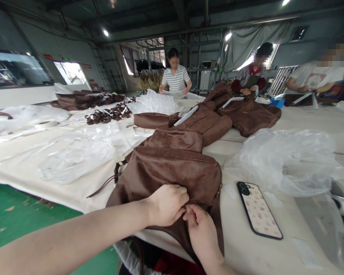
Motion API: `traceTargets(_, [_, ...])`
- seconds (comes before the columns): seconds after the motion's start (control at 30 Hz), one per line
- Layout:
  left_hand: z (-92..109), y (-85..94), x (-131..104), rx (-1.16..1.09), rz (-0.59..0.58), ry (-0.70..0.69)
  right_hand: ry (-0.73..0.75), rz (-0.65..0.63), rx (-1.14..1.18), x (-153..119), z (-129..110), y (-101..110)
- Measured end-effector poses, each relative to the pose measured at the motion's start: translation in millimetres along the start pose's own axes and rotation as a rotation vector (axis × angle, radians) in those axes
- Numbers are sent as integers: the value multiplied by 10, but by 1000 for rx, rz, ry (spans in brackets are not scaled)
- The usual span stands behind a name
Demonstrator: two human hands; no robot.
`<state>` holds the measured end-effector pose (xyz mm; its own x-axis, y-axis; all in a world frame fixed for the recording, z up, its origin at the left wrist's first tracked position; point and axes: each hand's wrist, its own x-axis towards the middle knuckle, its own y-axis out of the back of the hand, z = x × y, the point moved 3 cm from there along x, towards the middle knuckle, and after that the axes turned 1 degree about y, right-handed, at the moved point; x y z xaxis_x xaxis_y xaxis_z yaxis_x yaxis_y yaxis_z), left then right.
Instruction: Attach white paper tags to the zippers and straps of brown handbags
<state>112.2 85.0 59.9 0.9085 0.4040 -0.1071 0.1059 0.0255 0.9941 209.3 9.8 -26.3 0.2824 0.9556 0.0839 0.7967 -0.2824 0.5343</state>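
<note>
A worker's right hand (202, 229) pinches thumb to fingertips on the front of a brown bag (166, 168), while the left hand (169, 204) closes its fingers just beside it; the exact bit they hold is hidden beneath the fingertips. The bag lies directly before the worker at the near edge of a cloth-covered table (237, 254). A hard tug toward six o'clock could drag it over that edge, and the tight pinch could crease or mark its soft surface. At three o'clock from the hands lies a phone (262, 212), which a swinging right elbow could knock. Loose plastic (286, 160) at two o'clock could snag or slide if the bag turns that way. Beyond, more bags (203, 122) rest toward one o'clock, and a co-worker (176, 78) in stripes stands at twelve.
</note>
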Motion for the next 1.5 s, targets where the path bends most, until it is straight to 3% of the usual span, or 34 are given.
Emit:
traceTargets(0.13, [-50, -70, -18, 7, 34, 30, 65, -7, -41, -47, 32, -17])
traceTargets(0.4, [-55, -141, -47, 67, 103, 81, 239, 184, -175, -173, 81, -93])
traceTargets(0.6, [41, -256, -44, 126, 182, 160, 289, 156, -240, -181, 28, -91])
traceTargets(0.8, [5, -235, 47, 114, 239, 376, 364, 176, -295, -215, -6, -100])
traceTargets(0.93, [-47, -104, -204, -85, 291, 285, 394, 156, -208, -215, 17, -54])
traceTargets(1.0, [-178, -80, -409, -92, 334, 234, 425, 142, -153, -206, -4, -9])
traceTargets(1.07, [-379, -124, -576, -66, 348, 268, 481, 150, -148, -181, -72, 45])
traceTargets(1.23, [-719, -372, -648, -128, 309, 285, 684, 64, -503, -7, -337, 76])
traceTargets(1.37, [-765, -453, -595, -189, 329, 262, 836, -79, -889, 131, -432, 22])
traceTargets(1.5, [-786, -476, -612, -243, 372, 223, 976, -100, -1035, 177, -474, 10])
